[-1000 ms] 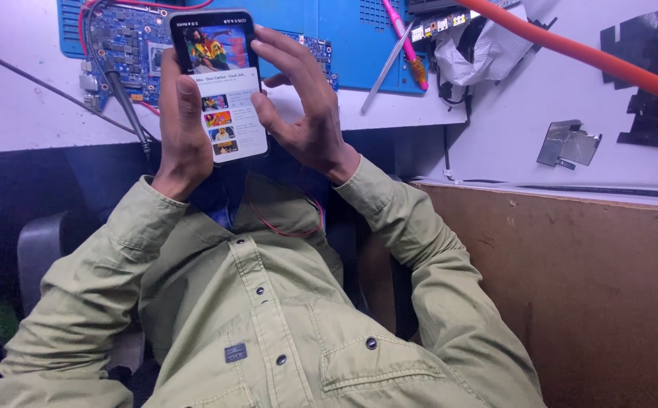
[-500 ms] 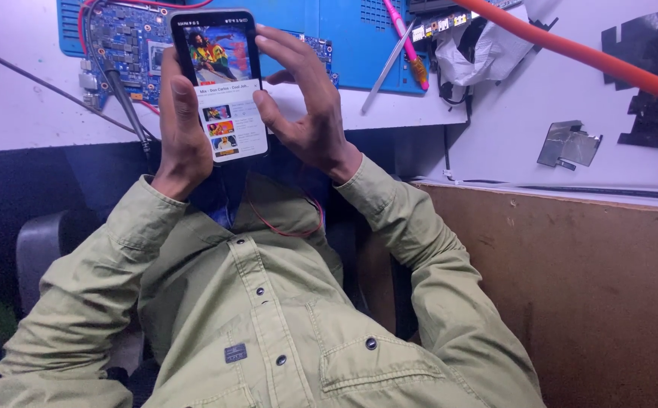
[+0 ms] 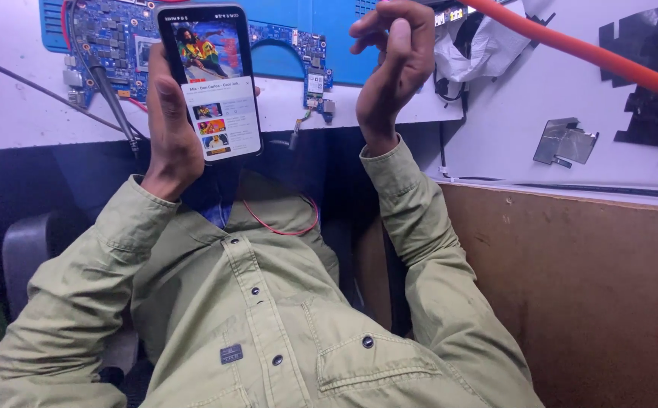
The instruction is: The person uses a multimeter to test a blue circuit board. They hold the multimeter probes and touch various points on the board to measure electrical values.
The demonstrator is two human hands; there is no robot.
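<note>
My left hand holds a black smartphone upright, its lit screen showing a video and a list of thumbnails. My right hand is raised to the right of the phone and apart from it, with the fingers curled in. It hangs over the desk edge, where a pinkish tool tip shows just above the knuckles. I cannot tell whether the hand grips that tool. Both arms are in olive-green shirt sleeves.
A blue circuit board lies on a blue mat on the white desk. An orange hose crosses the upper right. A crumpled foil piece and black tape are on the white surface. A brown board stands at the right.
My right hand has left the phone and moved up and to the right, its fingers curling in. The left hand still holds the phone, and the video picture has changed.
</note>
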